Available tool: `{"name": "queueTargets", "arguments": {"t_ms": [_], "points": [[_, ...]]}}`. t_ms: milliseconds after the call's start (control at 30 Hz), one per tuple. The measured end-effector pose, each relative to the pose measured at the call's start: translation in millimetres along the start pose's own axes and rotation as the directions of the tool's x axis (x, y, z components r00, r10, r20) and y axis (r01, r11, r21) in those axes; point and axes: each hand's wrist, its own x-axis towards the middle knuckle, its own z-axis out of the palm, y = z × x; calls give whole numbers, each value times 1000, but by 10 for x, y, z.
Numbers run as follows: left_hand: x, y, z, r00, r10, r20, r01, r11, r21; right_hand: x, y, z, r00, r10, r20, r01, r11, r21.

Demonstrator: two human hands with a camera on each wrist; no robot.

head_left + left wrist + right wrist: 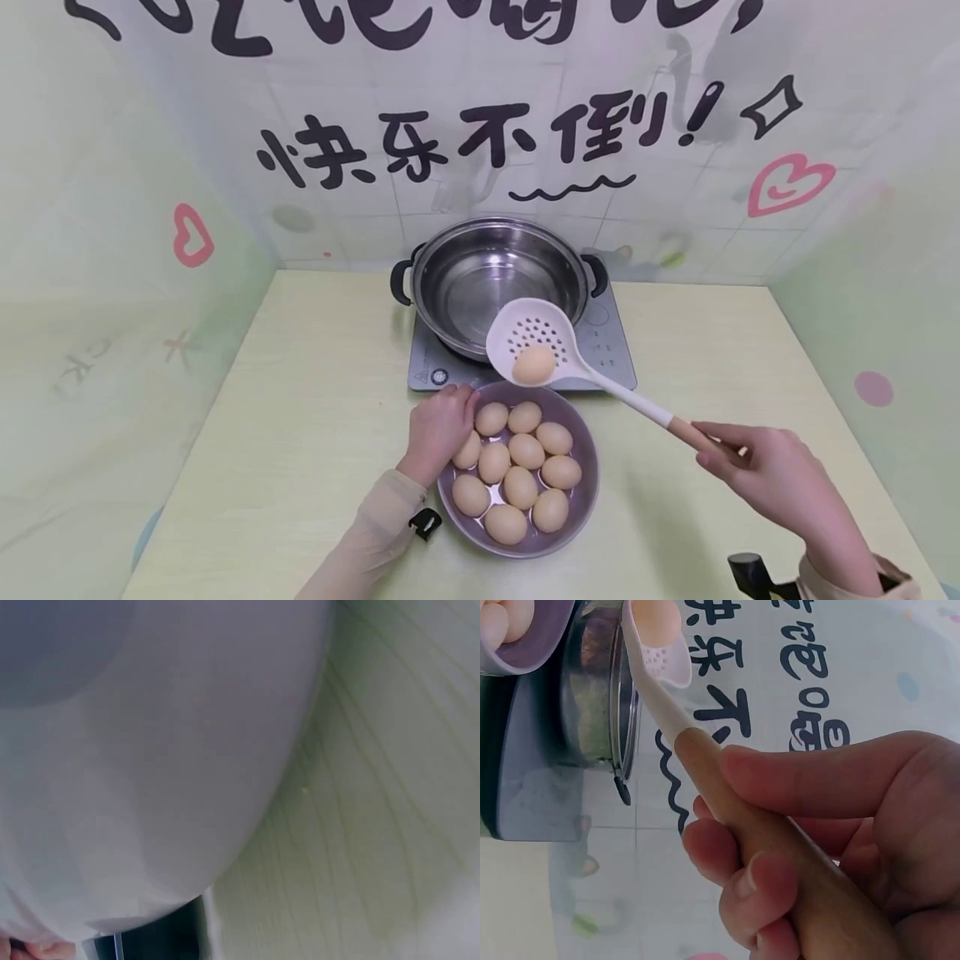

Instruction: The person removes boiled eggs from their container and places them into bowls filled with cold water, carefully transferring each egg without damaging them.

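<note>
My right hand (780,475) grips the wooden handle (780,847) of a white slotted skimmer (622,396). One brown egg (534,365) lies in the skimmer's perforated head, which is held over the near edge of a steel pot (450,292). My left hand (442,429) holds the upper-left rim of a purple-grey bowl (588,500). Several brown eggs (527,451) sit inside that bowl. From the left wrist, the bowl's outer wall (172,787) fills much of the view, with a bit of the left fingers (45,950) at the bottom corner.
The two-handled pot stands on a grey induction cooktop (618,358) at the back of the pale wooden table (322,400). A printed wall covering (480,75) encloses the table behind and at both sides. The bowl sits just in front of the cooktop.
</note>
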Motion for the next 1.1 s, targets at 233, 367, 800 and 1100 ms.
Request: {"name": "queueTargets", "arguments": {"t_ms": [233,367,800,1100], "points": [[8,-10,-2,1000,2,7,-2,1000,18,-125,48,135,999,45,8,-45,999,25],[8,-11,-7,999,-16,41,15,1000,15,-150,55,205,999,35,-23,-35,999,23],[-4,-7,13,1000,-11,9,11,1000,-6,-141,48,253,965,-52,-256,47,999,-25],[-4,3,2,1000,-6,2,6,1000,-8,-147,88,258,965,-11,-261,16,1000,16]]}}
